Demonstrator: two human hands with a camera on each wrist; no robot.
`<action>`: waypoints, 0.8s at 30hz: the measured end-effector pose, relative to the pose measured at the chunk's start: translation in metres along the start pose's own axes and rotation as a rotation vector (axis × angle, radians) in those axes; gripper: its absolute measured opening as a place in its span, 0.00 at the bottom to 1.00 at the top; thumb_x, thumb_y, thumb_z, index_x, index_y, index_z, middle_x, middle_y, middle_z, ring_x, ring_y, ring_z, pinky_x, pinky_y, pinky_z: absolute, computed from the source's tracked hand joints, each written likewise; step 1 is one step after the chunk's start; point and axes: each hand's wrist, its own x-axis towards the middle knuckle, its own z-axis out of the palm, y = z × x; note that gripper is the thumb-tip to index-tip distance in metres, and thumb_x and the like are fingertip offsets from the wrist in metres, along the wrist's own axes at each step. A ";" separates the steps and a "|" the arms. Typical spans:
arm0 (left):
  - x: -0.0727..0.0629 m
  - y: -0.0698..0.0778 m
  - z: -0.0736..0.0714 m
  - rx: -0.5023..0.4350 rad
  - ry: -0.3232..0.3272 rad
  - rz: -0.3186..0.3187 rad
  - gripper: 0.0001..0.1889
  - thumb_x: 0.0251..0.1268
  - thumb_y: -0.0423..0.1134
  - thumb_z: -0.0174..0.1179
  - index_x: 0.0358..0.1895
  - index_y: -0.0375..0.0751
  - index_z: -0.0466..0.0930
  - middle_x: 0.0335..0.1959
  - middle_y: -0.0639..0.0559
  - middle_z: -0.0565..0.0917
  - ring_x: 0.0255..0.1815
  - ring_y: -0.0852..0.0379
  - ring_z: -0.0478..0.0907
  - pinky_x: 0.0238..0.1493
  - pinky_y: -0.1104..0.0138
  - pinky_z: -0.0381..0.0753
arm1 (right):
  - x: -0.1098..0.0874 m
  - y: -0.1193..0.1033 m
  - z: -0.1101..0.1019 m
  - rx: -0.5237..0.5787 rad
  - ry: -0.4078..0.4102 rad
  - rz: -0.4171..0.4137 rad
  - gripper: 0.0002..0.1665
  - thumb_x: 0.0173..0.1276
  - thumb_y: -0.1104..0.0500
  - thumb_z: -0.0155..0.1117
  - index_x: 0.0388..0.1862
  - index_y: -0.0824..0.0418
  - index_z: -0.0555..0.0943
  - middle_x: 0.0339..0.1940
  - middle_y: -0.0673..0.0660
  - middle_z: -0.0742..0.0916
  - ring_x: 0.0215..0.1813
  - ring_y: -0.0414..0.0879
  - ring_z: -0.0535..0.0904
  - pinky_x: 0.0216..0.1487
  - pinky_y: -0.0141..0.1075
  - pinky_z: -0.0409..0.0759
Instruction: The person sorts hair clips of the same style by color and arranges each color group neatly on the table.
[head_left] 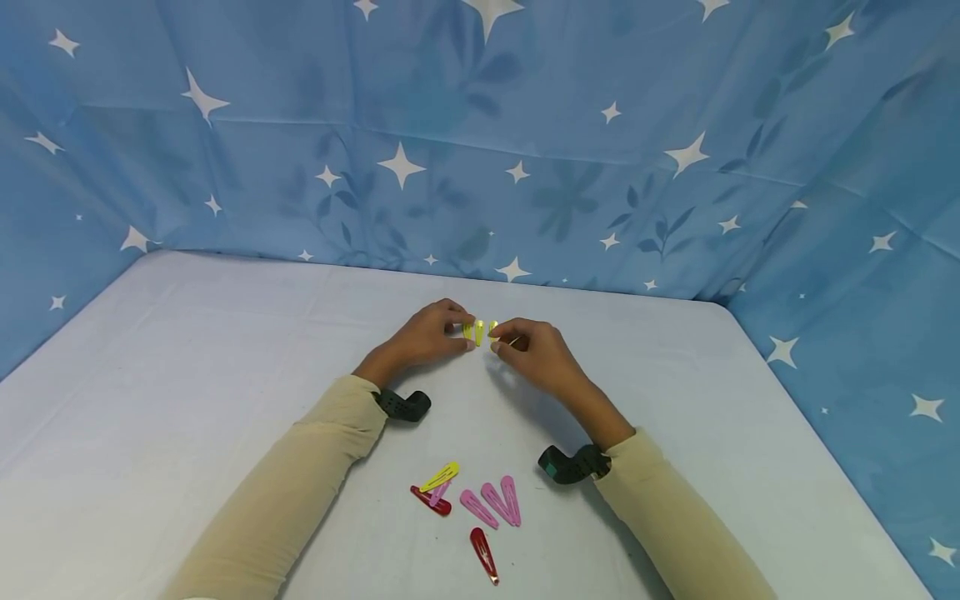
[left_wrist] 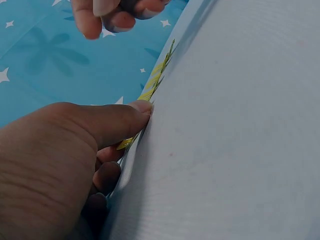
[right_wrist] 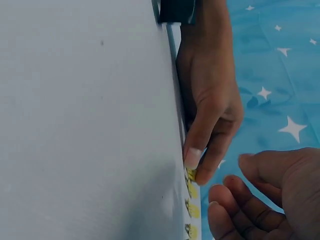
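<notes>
Several yellow snap hair clips (head_left: 479,333) lie in a short row toward the far side of the white table. At the row's left end my left hand (head_left: 431,335) pinches a yellow clip (right_wrist: 192,175) between thumb and fingertip, low at the cloth. My right hand (head_left: 542,357) hovers over the right end of the row, its fingers loosely bent. In the right wrist view nothing shows between its thumb and fingers, and the yellow row (right_wrist: 192,209) runs beside it. The left wrist view shows the clips (left_wrist: 161,72) edge-on beyond my left thumb, partly hidden by it.
Nearer me, between the forearms, lie several pink clips (head_left: 478,508), a red clip (head_left: 483,554), and a small pile with a yellow clip (head_left: 439,477) over a pink and a red one (head_left: 442,507). A blue star-patterned curtain (head_left: 450,208) hangs behind the white table (head_left: 225,333).
</notes>
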 end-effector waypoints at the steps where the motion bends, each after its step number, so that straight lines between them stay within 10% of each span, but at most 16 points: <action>1: 0.000 0.000 0.000 0.003 0.002 0.006 0.25 0.66 0.43 0.64 0.65 0.40 0.77 0.61 0.43 0.75 0.56 0.48 0.76 0.58 0.55 0.75 | -0.002 -0.001 0.000 0.005 -0.014 -0.014 0.12 0.69 0.61 0.65 0.49 0.62 0.85 0.42 0.59 0.88 0.34 0.45 0.81 0.32 0.33 0.76; 24: 0.000 0.000 0.001 0.019 0.008 -0.002 0.26 0.66 0.44 0.65 0.65 0.41 0.77 0.62 0.43 0.75 0.58 0.46 0.76 0.60 0.53 0.74 | -0.046 -0.016 0.015 0.108 -0.274 -0.062 0.11 0.67 0.64 0.65 0.46 0.62 0.88 0.38 0.54 0.91 0.34 0.38 0.82 0.37 0.28 0.80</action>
